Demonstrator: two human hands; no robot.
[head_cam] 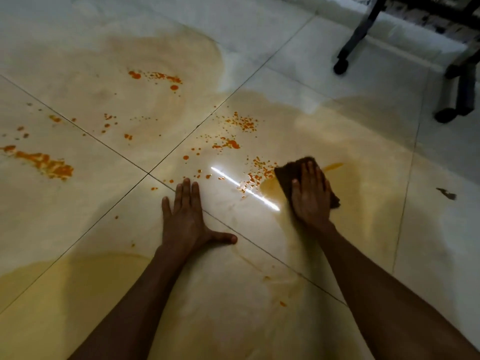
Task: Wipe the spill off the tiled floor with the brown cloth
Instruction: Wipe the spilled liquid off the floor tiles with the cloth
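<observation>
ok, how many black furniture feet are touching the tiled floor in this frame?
2. One black furniture foot sits at upper right; the other black foot sits further right and nearer the camera. More may be hidden beyond the frame edge.

Dim, warm-tinted and soft throughout, with one bright glare streak [245, 188] on the glossy floor [259, 35], edges bowed.

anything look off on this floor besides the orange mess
Beyond the orange splatter, a small dark scrap lies alone on the tiled floor, right of the brown cloth. I cannot tell what it is.
</observation>
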